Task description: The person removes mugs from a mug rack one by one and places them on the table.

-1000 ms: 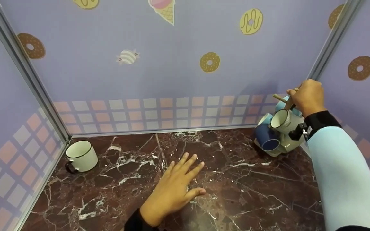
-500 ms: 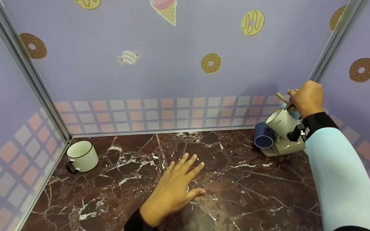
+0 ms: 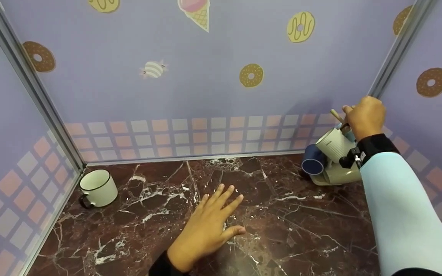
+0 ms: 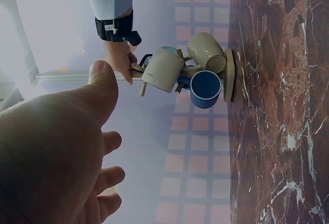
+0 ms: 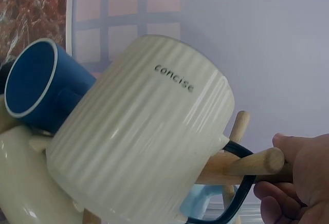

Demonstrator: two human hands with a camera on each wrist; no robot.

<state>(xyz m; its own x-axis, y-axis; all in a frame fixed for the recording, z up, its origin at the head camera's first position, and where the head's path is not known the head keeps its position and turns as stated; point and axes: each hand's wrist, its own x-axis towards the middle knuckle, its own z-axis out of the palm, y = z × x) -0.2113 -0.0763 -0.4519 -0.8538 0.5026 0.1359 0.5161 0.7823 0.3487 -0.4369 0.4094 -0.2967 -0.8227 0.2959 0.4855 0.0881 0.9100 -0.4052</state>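
My right hand [image 3: 366,116] grips the top of a wooden mug tree [image 5: 213,170] in the right back corner. A ribbed white mug [image 3: 335,145] lettered "concise" hangs tilted from a peg by its dark handle, close under that hand. Lower hang a dark blue mug [image 4: 205,89] and a beige mug [image 4: 207,53]. Part of a light blue mug [image 5: 199,199] shows behind the white one. My left hand [image 3: 205,226] has its fingers spread, palm down, near the counter's front middle, and holds nothing; whether it touches the surface I cannot tell.
A white mug with a black rim [image 3: 98,188] stands upright at the left end of the dark red marbled counter [image 3: 274,230]. Purple panels [image 3: 205,96] printed with sweets and checks close off the back and sides. The mug tree's base [image 4: 230,75] sits near the back panel.
The mug tree has turned under my right hand: the white mug's mouth swung left and its lettering came into sight, while a light blue mug passed behind. My left hand stays put.
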